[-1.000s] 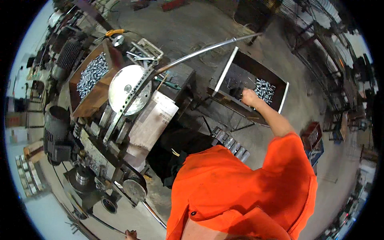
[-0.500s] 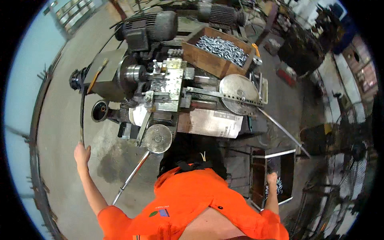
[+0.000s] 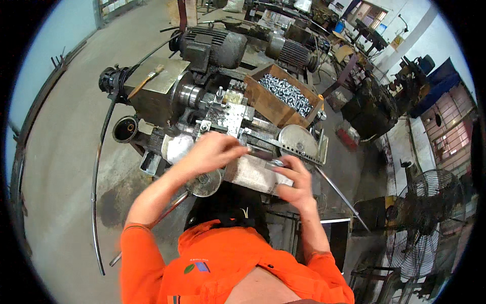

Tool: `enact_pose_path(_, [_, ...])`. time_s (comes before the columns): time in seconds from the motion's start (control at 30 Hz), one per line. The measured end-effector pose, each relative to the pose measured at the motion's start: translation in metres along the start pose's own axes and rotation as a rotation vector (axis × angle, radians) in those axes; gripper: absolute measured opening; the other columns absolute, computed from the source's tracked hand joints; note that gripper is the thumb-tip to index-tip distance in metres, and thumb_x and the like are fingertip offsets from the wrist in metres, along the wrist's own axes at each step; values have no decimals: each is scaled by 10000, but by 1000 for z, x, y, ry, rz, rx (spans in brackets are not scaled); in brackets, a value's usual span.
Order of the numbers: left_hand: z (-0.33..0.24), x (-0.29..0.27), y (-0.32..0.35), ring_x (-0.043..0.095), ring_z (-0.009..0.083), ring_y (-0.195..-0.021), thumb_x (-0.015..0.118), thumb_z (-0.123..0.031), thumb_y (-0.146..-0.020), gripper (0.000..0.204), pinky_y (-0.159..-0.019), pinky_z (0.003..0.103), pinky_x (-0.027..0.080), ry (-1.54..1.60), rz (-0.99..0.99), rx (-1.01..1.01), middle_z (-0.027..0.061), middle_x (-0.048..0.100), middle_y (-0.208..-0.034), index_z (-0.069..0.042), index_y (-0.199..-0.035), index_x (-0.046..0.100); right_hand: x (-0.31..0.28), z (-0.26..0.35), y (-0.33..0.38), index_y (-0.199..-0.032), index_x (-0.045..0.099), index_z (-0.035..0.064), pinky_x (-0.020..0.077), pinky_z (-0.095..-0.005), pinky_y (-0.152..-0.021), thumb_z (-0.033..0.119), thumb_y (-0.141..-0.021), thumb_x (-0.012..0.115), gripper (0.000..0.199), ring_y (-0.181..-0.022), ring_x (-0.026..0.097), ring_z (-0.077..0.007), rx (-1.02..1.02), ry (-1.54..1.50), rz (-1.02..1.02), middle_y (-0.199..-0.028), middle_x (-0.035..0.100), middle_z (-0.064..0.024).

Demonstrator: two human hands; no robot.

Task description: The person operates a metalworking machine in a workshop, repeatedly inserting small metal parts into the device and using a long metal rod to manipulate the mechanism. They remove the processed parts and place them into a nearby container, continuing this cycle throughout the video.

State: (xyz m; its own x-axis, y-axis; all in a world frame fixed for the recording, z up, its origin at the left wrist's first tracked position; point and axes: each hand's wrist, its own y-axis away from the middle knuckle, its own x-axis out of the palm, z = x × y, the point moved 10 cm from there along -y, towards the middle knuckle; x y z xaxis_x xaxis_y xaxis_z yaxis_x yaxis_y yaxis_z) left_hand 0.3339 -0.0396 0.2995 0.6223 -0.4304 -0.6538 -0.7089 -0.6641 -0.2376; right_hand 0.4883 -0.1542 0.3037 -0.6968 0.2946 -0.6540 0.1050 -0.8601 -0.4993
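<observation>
Steel part [image 3: 276,163], small and shiny, sitting at machine's [image 3: 223,114] front edge, right hand [image 3: 296,183] pinching it between fingertips. Left hand [image 3: 212,152] hovering just beside, fingers curled loosely, pinching nothing visible. Wooden box of metal pieces [image 3: 283,96] standing behind. Round metal disc [image 3: 297,142] lying right of hands. Orange sleeves showing below.

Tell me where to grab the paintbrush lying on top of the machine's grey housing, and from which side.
Take the paintbrush by its long wooden handle, near the middle, coming from above. It lies flat and slanted on the flat grey housing, with bare surface on both sides, so fingers can likely close across the narrow handle. The bristle end points toward the motor; avoid that end.
</observation>
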Motion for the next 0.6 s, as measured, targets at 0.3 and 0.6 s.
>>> enact_pose_path(0.3, [38, 39, 9, 502, 44, -584, 515, -282, -921, 329, -523, 220, 395, 627, 121, -195, -10, 591, -626, -6, -793, 641, 60, 60, -57, -912, 620, -2, 468, -361, -762, 71, -535, 615, 384, -861, 555, -306, -258, 2, 125, -996, 519, -169])
enact_pose_path(0.6, [61, 22, 14, 543, 68, -587, 537, -252, -909, 302, -553, 226, 431, 746, 15, -213, 21, 608, -647, 17, -819, 641, 84, 62, -77, -919, 614, -4, 470, -376, -750, 57, -520, 614, 404, -864, 554, -310, -281, 46, 138, -1007, 517, -163])
